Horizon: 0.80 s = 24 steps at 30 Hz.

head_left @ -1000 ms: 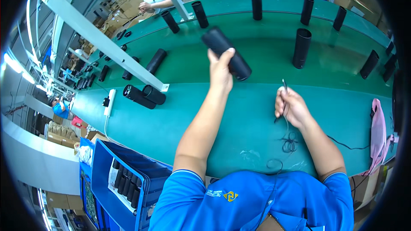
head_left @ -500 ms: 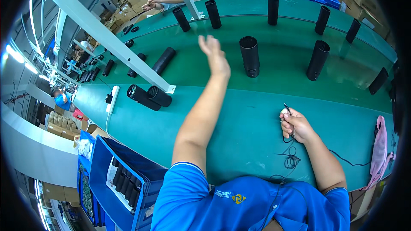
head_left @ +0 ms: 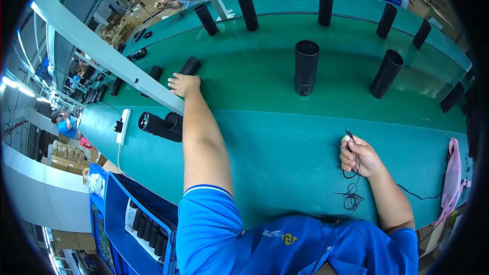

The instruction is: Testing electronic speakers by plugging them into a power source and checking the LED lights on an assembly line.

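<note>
My left hand (head_left: 184,85) reaches across the green work surface beside the white post. It lies over the near end of a black tube (head_left: 190,66) lying on its side; the fingers are stretched and slightly apart, and whether they grip it cannot be seen. My right hand (head_left: 360,157) is closed around a thin black cable (head_left: 352,201), whose tip sticks up above the fingers and whose loose coil hangs below. Between my hands and farther off stands an upright black tube (head_left: 306,69), with another black tube (head_left: 387,74) leaning to its right.
A slanted white post (head_left: 109,53) crosses at left. Near its foot, two black cylinders (head_left: 160,125) lie beside a white power strip (head_left: 122,126). Several black tubes stand along the far edge. A blue bin (head_left: 119,224) is lower left; a pink cloth item (head_left: 449,178) hangs right. A co-worker works across.
My left hand has swung left and down from mid-air onto the lying black tube. The right hand still holds the cable, and the whole view has shifted slightly.
</note>
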{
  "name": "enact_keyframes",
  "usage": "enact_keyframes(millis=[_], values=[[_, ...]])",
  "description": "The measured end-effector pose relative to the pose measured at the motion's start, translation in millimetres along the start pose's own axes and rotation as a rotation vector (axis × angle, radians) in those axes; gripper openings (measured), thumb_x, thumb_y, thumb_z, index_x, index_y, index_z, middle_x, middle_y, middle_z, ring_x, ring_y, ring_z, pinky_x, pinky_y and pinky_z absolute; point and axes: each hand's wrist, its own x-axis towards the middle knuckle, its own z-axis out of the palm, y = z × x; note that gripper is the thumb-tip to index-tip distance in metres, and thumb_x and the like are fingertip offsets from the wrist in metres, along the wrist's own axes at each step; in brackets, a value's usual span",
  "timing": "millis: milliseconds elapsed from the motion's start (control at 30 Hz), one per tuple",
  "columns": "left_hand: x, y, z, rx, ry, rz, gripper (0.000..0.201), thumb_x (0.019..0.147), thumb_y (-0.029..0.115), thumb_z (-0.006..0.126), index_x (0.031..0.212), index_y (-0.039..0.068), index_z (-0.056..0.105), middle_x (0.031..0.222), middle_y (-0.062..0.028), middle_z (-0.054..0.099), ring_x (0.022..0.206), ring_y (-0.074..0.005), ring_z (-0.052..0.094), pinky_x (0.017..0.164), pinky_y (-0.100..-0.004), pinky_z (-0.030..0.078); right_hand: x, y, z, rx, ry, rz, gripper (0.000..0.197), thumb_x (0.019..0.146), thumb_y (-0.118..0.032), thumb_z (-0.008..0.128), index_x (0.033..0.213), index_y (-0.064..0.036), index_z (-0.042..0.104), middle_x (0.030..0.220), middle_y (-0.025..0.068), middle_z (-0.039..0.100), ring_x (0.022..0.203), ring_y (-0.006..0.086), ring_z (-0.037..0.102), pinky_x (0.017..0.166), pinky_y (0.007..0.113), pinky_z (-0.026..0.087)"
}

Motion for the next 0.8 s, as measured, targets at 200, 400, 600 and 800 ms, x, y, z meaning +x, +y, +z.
enact_keyframes(millis=[200, 400, 600, 800], values=[[-5.9, 16.7, -13.3, 0.002, -0.004, -0.024, 0.065, 0.077, 0.032, 0.059, 0.132, 0.003, 0.041, 0.135, -0.0173, 0.041, 0.126, -0.0317, 0.037, 0.109, -0.0493, 0.016, 2.2, -0.1, -5.0, 0.092, 0.006, -0.009, 0.015, 0.095, -0.017, 0.048, 0.096, -0.0032, 0.053, 0.061, 0.0052, 0.045, 0.049, 0.0135, 0.043, 0.047, 0.03, 0.04], [23.9, -2.6, 9.3, 0.205, 0.105, 0.198, 0.046, 0.073, 0.035, 0.065, 0.107, 0.004, 0.062, 0.119, -0.0141, 0.053, 0.107, -0.0284, 0.052, 0.101, -0.0505, 0.027, 6.5, 2.7, -2.3, 0.071, -0.027, 0.004, 0.016, 0.095, -0.018, 0.048, 0.096, -0.0034, 0.053, 0.061, 0.0049, 0.045, 0.048, 0.0127, 0.041, 0.045, 0.029, 0.039], [-56.1, 35.1, -37.1, -1.316, -0.208, 0.46, 0.037, 0.085, 0.032, 0.06, 0.105, 0.001, 0.061, 0.108, -0.0162, 0.058, 0.092, -0.0322, 0.06, 0.086, -0.0391, 0.046, -1.4, -2.4, 0.5, -0.073, 0.009, -0.009, 0.016, 0.095, -0.02, 0.049, 0.095, -0.0039, 0.052, 0.062, 0.0036, 0.045, 0.045, 0.0091, 0.039, 0.04, 0.025, 0.033], [-234.3, 56.6, -107.7, -2.177, -1.077, 0.41, 0.049, 0.093, 0.033, 0.047, 0.127, -0.001, 0.039, 0.116, -0.0187, 0.054, 0.104, -0.0335, 0.056, 0.094, -0.0424, 0.043, -40.0, -32.0, 58.3, -0.379, 0.015, -0.059, 0.02, 0.094, -0.023, 0.051, 0.093, -0.0035, 0.053, 0.062, 0.0017, 0.045, 0.045, 0.0071, 0.034, 0.039, 0.023, 0.029]])
